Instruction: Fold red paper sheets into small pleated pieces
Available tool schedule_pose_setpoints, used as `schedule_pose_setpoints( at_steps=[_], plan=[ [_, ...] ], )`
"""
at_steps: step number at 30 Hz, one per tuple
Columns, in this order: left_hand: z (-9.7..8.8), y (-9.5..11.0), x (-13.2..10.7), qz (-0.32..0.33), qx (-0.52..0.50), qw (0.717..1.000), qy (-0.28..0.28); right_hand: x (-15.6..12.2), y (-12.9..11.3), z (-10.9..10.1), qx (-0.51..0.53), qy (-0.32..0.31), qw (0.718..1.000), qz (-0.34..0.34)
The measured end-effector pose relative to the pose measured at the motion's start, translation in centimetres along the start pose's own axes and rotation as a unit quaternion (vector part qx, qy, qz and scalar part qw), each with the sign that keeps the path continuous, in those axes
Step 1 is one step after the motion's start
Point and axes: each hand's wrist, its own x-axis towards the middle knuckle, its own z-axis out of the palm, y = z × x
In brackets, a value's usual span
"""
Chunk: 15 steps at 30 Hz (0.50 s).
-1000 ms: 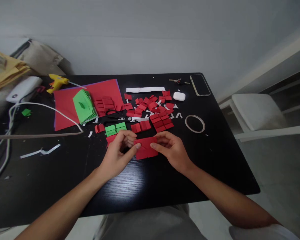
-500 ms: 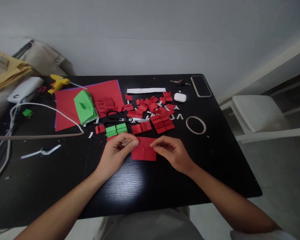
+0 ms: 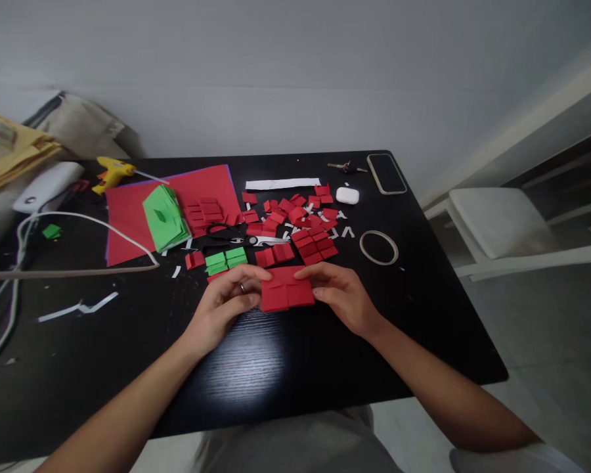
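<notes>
Red folded paper (image 3: pixel 288 294) sits between our left hand (image 3: pixel 226 301) and right hand (image 3: pixel 347 301), each pinching one side, nearer us than the green pieces (image 3: pixel 226 261) — likely light, easily creased, best held by its edges.

This looks like a home room: black desk (image 3: pixel 325 374) against a plain wall (image 3: pixel 285 79), white chair (image 3: pixel 492 213) at right.

Open desk (image 3: pixel 325 368) on near side of red card (image 3: pixel 288 297); far side blocked: paper pieces (image 3: pixel 315 246), scissors (image 3: pixel 270 241).
</notes>
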Motion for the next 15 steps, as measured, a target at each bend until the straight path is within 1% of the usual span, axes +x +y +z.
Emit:
schedule_pose_setpoints(
  at_steps=[4, 8, 12, 15],
  plan=[
    [0.18, -0.04, 0.04, -0.005, -0.006, 1.0, 0.007, -0.01, -0.25, 0.29, -0.025, 0.012, 1.0, -0.007],
    [0.04, -0.16, 0.04, -0.007, -0.009, 1.0, -0.005, 0.05, -0.37, 0.53, -0.043, 0.026, 0.999, -0.011],
    [-0.2, -0.26, 0.02, -0.006, -0.002, 1.0, -0.006, -0.09, -0.2, 0.64, -0.046, 0.013, 0.998, -0.03],
    [-0.22, -0.18, 0.04, -0.005, 0.009, 1.0, -0.001, -0.33, -0.11, 0.77, -0.074, 0.003, 0.996, -0.048]
  ],
)
